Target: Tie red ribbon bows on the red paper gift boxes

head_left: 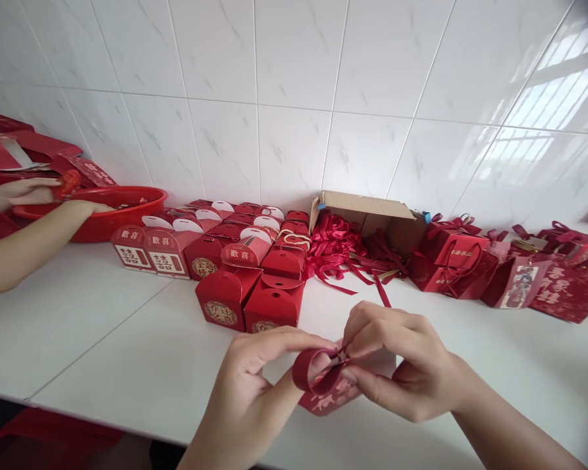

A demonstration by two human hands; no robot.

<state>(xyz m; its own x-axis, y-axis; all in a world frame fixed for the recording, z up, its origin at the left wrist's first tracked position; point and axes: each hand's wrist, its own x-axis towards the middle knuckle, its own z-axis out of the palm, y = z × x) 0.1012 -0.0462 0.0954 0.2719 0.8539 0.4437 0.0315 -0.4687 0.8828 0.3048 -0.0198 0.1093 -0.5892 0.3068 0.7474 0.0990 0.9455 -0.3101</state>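
Note:
A dark red ribbon (301, 372) curls in a wide loop over the top of a small red gift box (329, 399) with pale printed characters. My left hand (249, 385) grips the ribbon, its thumb inside the loop and its index finger along the upper edge. Closed on the same ribbon, my right hand (411, 365) pinches it with thumb and fingers just above the box. Both hands meet there, so the exact crossing of the ribbon is hidden. Most of the box's far side is covered by my right fingers.
Rows of red gift boxes (220, 300) stand left of centre. Behind, a cardboard carton (367, 202) spills red ribbons (336, 238). Boxes with ribbons (568, 287) stand at right. At left, another person's arms (39, 241) reach over a red basin (108, 225). Tiled wall behind.

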